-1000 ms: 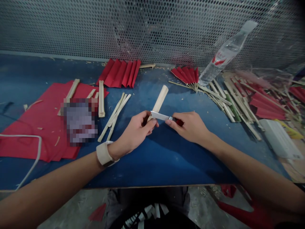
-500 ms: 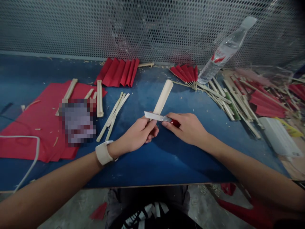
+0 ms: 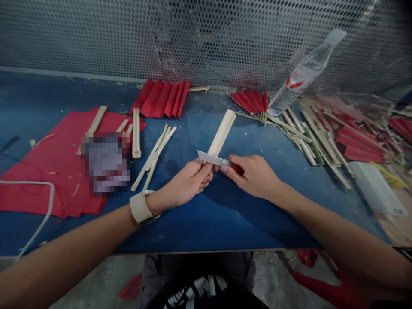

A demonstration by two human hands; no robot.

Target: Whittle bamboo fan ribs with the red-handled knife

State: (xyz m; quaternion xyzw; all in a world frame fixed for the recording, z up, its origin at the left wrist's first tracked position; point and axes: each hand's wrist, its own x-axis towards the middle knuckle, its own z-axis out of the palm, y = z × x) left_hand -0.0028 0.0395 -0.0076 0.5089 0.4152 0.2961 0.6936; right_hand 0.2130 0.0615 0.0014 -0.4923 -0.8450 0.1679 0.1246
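My left hand (image 3: 195,182) is closed round the near end of a pale bamboo strip (image 3: 222,132), which slants away from me above the blue table. In my right hand (image 3: 252,175) is a utility knife (image 3: 214,159) with a red handle, mostly hidden by the fingers. Its blade lies crosswise over the bamboo just beyond my left thumb, the tip pointing left. My left fingers are partly hidden behind the thumb and blade. Several thin bamboo sticks (image 3: 153,156) lie crossed on the table left of my hands.
Red paper sheets (image 3: 38,163) carry bamboo pieces and a blurred-out object (image 3: 107,165). Pleated red paper (image 3: 161,98) and a small red fan (image 3: 249,103) lie by the mesh panel (image 3: 112,38). A water bottle (image 3: 302,75) stands right, near piled bamboo strips (image 3: 318,137).
The knife and both hands have barely moved, holding the same grip on bamboo and knife. The whole view has shifted slightly.
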